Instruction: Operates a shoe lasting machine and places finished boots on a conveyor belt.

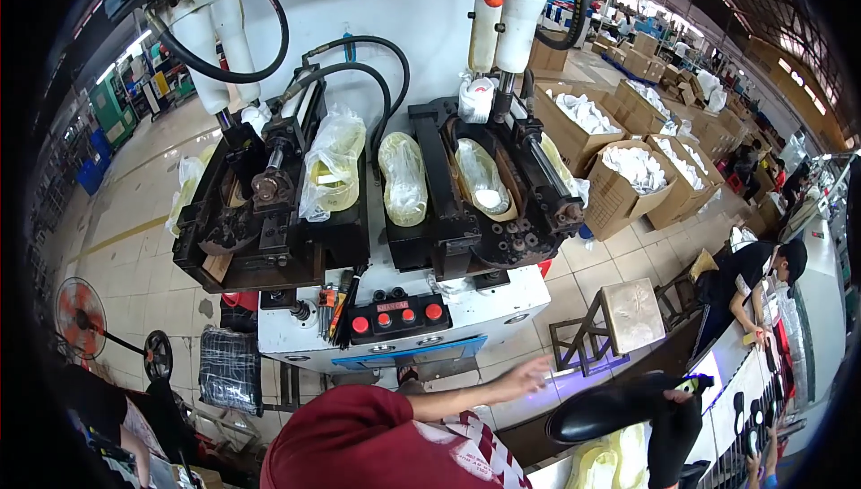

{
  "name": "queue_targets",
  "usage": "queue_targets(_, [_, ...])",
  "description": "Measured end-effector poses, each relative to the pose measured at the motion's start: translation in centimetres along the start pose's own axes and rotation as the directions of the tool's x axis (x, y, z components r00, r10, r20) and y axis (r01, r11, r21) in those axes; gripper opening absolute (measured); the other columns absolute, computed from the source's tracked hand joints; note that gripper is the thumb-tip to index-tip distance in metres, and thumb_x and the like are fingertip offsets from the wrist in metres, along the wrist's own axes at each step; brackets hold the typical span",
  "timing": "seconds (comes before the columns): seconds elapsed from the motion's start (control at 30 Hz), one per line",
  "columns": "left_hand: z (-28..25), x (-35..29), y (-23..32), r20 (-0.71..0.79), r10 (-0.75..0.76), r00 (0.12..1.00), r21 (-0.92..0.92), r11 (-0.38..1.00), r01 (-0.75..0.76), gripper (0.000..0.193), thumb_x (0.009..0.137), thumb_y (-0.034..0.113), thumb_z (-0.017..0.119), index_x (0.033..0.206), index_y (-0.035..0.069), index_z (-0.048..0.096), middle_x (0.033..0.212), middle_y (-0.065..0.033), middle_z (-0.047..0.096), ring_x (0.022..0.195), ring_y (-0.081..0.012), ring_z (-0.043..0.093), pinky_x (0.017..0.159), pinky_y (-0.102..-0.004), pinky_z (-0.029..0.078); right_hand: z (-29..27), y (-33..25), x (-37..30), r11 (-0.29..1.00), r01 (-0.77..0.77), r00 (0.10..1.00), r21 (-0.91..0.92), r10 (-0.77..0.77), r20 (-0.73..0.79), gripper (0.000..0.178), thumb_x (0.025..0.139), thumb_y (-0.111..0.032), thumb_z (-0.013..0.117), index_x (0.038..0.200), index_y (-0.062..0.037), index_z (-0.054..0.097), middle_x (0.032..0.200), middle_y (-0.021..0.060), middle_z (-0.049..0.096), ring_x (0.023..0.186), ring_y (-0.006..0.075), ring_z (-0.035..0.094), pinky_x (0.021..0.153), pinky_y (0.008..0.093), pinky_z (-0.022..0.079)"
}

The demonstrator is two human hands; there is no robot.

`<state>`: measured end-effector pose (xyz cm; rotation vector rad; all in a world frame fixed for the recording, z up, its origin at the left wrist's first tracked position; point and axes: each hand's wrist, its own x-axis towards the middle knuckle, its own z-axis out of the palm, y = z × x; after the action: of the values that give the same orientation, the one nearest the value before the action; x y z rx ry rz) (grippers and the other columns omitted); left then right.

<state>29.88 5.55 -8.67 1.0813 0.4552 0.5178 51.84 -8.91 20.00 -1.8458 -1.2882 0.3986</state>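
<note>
My left hand [518, 379] reaches to the right across the front of my red shirt. Its fingers are stretched out and somewhat smeared, with nothing seen in them. It hangs in the air between the press machine and a small stool. Right of it is a large, glossy black rounded shape [587, 410], with a black-sleeved arm [671, 444] and a bit of bare hand beside it; whose arm this is I cannot make out. Below lies a yellow shoe form [610, 460] in clear plastic. My right hand does not show.
Ahead stands a two-station press holding plastic-wrapped yellow shoe forms [404, 179]. Its front carries a panel with red buttons [384, 318]. A wooden stool [630, 314] stands at right, cartons of white pieces [634, 191] behind it. A co-worker [749, 278] bends over a bench. A fan [81, 317] stands left.
</note>
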Motion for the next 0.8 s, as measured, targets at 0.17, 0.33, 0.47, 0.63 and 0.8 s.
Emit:
queue_targets(0.17, [6.1, 3.6, 7.1, 0.181, 0.650, 0.738, 0.434, 0.621, -0.653, 0.120, 0.082, 0.055, 0.075, 0.157, -0.003, 0.001, 0.164, -0.0237, 0.009, 0.152, -0.0319, 0.015, 0.123, -0.0466, 0.014, 2.0, -6.1, 3.9, 0.888, -0.104, 0.985, 0.449, 0.156, -0.081, 0.007, 0.098, -0.011, 0.060, 0.102, -0.0051, 0.060, 0.087, 0.0012, 0.060, 0.068, 0.0073, 0.055, 0.059, 0.0219, 0.046])
queue_targets(0.33, [7.3, 2.4, 16.7, -0.171, 0.722, 0.670, 0.232, 0.691, -0.685, 0.127, 0.075, 0.079, 0.064, 0.156, -0.003, 0.009, 0.153, -0.0203, 0.035, 0.142, -0.0308, 0.036, 0.120, -0.0459, 0.024, 2.9, -10.0, 4.2, 0.837, -0.214, 0.977, 0.504, 0.175, 0.125, 0.027, 0.101, -0.015, 0.057, 0.125, -0.0031, 0.057, 0.086, 0.0014, 0.060, 0.065, 0.0067, 0.052, 0.055, 0.0220, 0.047])
queue_targets(0.47, [3.9, 1.8, 17.9, -0.267, 0.473, 0.840, -0.306, 0.785, -0.539, 0.107, 0.083, 0.085, 0.042, 0.155, 0.008, 0.026, 0.154, -0.0079, 0.039, 0.139, -0.0237, 0.042, 0.119, -0.0431, 0.029, 3.0, -8.4, 3.3, 0.890, 0.246, 0.969, 0.383, -0.210, -0.133, 0.081, 0.088, -0.029, 0.072, 0.154, -0.0043, 0.031, 0.112, 0.0062, 0.059, 0.085, 0.0096, 0.055, 0.071, 0.0237, 0.046])
queue_targets(0.63, [0.0, 0.8, 24.0, 0.072, 0.229, 0.971, -0.664, 0.737, -0.125, 0.101, 0.085, 0.088, 0.026, 0.137, 0.005, 0.052, 0.130, -0.0128, 0.062, 0.120, -0.0268, 0.061, 0.111, -0.0447, 0.042, 9.3, -4.4, 2.9, 0.780, 0.257, 0.937, 0.571, -0.346, 0.050, 0.105, 0.079, -0.036, 0.083, 0.158, -0.0055, 0.020, 0.150, 0.0109, 0.041, 0.133, 0.0223, 0.044, 0.113, 0.0390, 0.034])
queue_targets(0.8, [-1.9, -2.0, 25.0, -0.017, 0.219, 0.975, -0.262, 0.941, -0.216, 0.086, 0.099, 0.067, 0.037, 0.147, -0.004, 0.039, 0.146, -0.0117, 0.051, 0.134, -0.0220, 0.049, 0.115, -0.0364, 0.036, 20.4, -4.1, 4.8, 0.623, -0.063, 0.996, 0.780, 0.086, 0.011, 0.049, 0.088, -0.004, 0.071, 0.134, -0.0032, 0.055, 0.129, 0.0072, 0.061, 0.116, 0.0169, 0.059, 0.101, 0.0334, 0.047])
